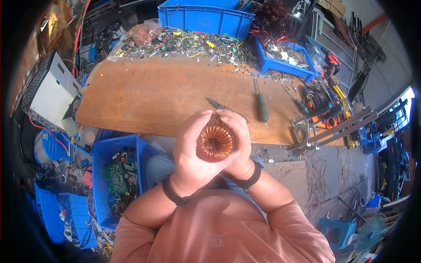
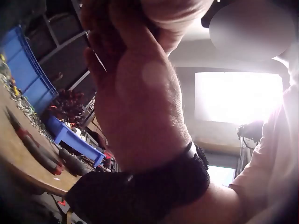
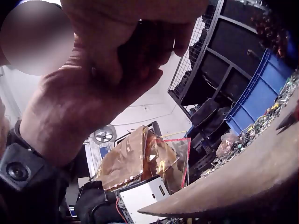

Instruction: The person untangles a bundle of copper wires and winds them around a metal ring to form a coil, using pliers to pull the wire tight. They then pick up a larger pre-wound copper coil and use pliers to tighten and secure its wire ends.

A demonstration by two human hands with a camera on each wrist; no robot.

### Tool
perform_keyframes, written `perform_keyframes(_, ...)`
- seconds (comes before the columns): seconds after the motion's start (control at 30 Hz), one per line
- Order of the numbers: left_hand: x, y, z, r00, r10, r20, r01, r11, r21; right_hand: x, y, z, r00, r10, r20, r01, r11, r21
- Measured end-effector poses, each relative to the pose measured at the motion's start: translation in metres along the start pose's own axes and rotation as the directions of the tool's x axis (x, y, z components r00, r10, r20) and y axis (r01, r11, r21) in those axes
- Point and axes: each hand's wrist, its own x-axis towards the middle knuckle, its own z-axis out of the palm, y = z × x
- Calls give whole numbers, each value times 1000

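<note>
A copper-wire toroid coil (image 1: 214, 142) is held up in front of my chest, above the near edge of the wooden bench top (image 1: 144, 96). My left hand (image 1: 189, 147) grips its left side, with curled fingers over the top. On the other side my right hand (image 1: 239, 139) wraps round the coil, and the fingertips of both hands meet above it. A black band sits on each wrist. The wrist views show only the backs of the hands and wrists up close; the coil is hidden there.
On the bench lie a green-handled screwdriver (image 1: 262, 107), metal snips (image 1: 218, 104) and a scatter of wire scraps (image 1: 184, 44). Blue bins (image 1: 206, 17) stand at the back. A blue crate of circuit boards (image 1: 116, 175) sits below left, tools (image 1: 324, 109) lie right.
</note>
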Motion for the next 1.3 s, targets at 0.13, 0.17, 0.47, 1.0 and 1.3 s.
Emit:
perform_keyframes(0.13,-1,-2,-1,1000,24,10,-24,999,25,-6,4,3,1000,-13,-19,13,1000,12)
perform_keyframes(0.17,-1,-2,-2,1000,24,6,-24,999,21,-8,6,3,1000,-5,11,5,1000,9)
perform_keyframes(0.47,10,-7,-36,902,-431,31,418,853,-314,12,-4,-32,608,528,593,-731,664,158)
perform_keyframes(1.0,-8,-45,-48,672,-699,245,530,223,-818,3,-14,-5,403,605,686,-915,287,284)
perform_keyframes(1.3,-12,-43,-35,596,-783,178,508,197,-838,-17,-16,14,541,714,444,-838,416,352)
